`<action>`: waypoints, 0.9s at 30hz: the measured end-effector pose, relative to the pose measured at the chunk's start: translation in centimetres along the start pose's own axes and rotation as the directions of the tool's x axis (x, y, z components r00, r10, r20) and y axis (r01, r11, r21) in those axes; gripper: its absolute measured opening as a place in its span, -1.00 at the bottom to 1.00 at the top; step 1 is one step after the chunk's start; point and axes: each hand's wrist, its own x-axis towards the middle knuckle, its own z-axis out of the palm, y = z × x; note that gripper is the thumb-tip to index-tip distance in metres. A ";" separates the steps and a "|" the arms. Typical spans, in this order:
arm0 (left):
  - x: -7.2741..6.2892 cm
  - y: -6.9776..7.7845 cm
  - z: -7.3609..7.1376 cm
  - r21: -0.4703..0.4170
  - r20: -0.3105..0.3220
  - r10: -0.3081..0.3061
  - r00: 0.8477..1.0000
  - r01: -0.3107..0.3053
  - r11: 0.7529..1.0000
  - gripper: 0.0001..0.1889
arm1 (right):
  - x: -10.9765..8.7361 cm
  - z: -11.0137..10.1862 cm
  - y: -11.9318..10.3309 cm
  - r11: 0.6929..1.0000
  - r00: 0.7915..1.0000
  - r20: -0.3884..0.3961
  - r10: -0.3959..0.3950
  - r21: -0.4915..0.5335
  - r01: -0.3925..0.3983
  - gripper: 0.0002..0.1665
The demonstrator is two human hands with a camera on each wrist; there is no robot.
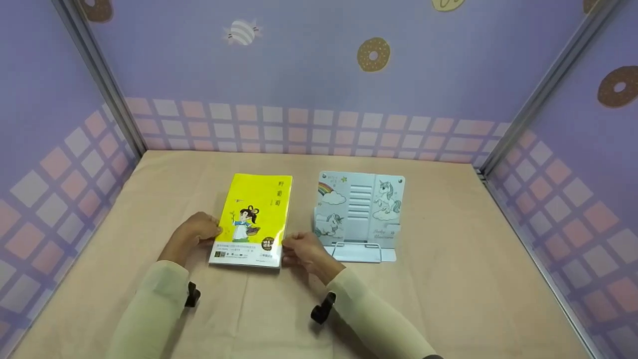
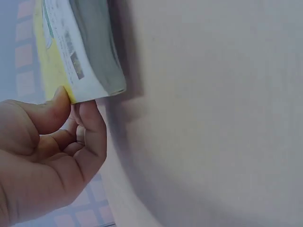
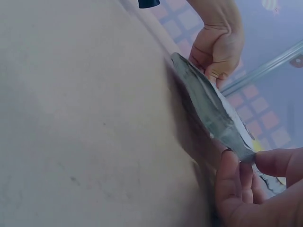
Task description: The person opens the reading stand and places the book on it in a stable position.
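Observation:
A yellow paperback book (image 1: 264,199), with a drawn child and a white lower band on its cover, faces up between both hands. My left hand (image 1: 198,230) pinches its left edge, thumb on the cover and fingers beneath, as the left wrist view shows of the book's corner (image 2: 90,71). On the opposite edge, my right hand (image 1: 306,252) pinches the book near its lower right corner. In the right wrist view the page edges (image 3: 208,104) face the camera, with a shadow on the cloth below. Just right of the right hand stands a pale blue unicorn book stand (image 1: 359,209).
A beige cloth (image 1: 438,289) covers the table. Purple walls (image 1: 309,65) with pink and white squares enclose its back and sides, with metal posts (image 1: 548,85) at the corners. The stand has a wire holder (image 1: 356,244) along its lower front.

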 end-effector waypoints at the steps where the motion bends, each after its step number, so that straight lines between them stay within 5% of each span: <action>1: -0.1 0.1 0.0 -0.020 -0.005 0.012 1.000 -0.012 1.000 -0.65 | -0.1 0.0 -0.2 1.000 1.000 -0.005 -0.024 -0.013 0.023 -0.91; 8: -0.5 1.1 0.1 -0.077 -0.061 0.086 0.994 -0.090 0.993 -0.56 | -1.3 -0.1 -1.3 0.964 0.977 -0.068 -0.201 -0.191 0.185 -0.81; 15: -0.8 1.4 0.5 -0.108 -0.103 0.190 0.976 -0.201 0.974 -0.63 | -2.7 -0.3 -1.9 0.879 0.920 -0.098 -0.380 -0.347 0.326 -0.71; 19: -1.1 2.0 1.0 -0.161 -0.141 0.230 0.963 -0.252 0.954 -0.67 | -3.3 -0.9 -2.4 0.787 0.848 -0.112 -0.518 -0.450 0.422 -0.64; 24: -1.7 3.3 2.0 -0.247 -0.210 0.282 0.936 -0.330 0.911 -0.72 | -3.7 -2.2 -2.8 0.640 0.728 -0.113 -0.676 -0.579 0.504 -0.68; 27: -2.1 4.2 2.5 -0.264 -0.242 0.313 0.918 -0.373 0.889 -0.73 | -4.0 -3.1 -3.1 0.585 0.670 -0.117 -0.733 -0.612 0.532 -0.69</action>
